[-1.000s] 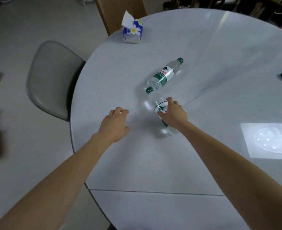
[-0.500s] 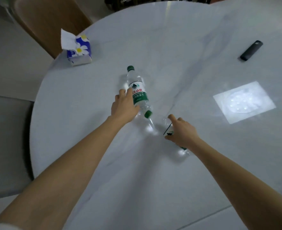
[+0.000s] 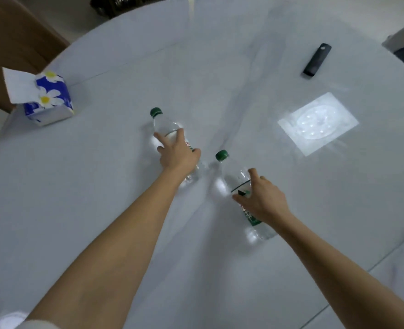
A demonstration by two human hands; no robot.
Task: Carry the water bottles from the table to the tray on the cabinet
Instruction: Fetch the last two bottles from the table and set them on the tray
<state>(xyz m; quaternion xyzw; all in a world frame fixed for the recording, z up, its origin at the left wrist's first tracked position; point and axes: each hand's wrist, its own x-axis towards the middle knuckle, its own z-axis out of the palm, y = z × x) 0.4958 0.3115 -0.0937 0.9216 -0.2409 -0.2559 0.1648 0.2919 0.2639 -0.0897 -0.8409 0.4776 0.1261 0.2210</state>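
Observation:
Two clear water bottles with green caps lie on the round white table (image 3: 101, 210). My left hand (image 3: 178, 154) grips the left bottle (image 3: 165, 125) around its middle, cap pointing away from me. My right hand (image 3: 261, 198) grips the right bottle (image 3: 231, 176) around its labelled body, and that bottle's cap end looks slightly raised. Both bottles sit close together near the table's centre. The tray and the cabinet are out of view.
A blue tissue box with daisies (image 3: 45, 98) stands at the table's left edge. A black remote (image 3: 317, 60) lies at the far right. A bright square light patch (image 3: 317, 123) falls on the tabletop. A brown chair back (image 3: 13, 39) is beyond the left edge.
My left hand has closed around the left bottle's middle. My right hand has turned its bottle so the green cap now shows. The view has shifted closer.

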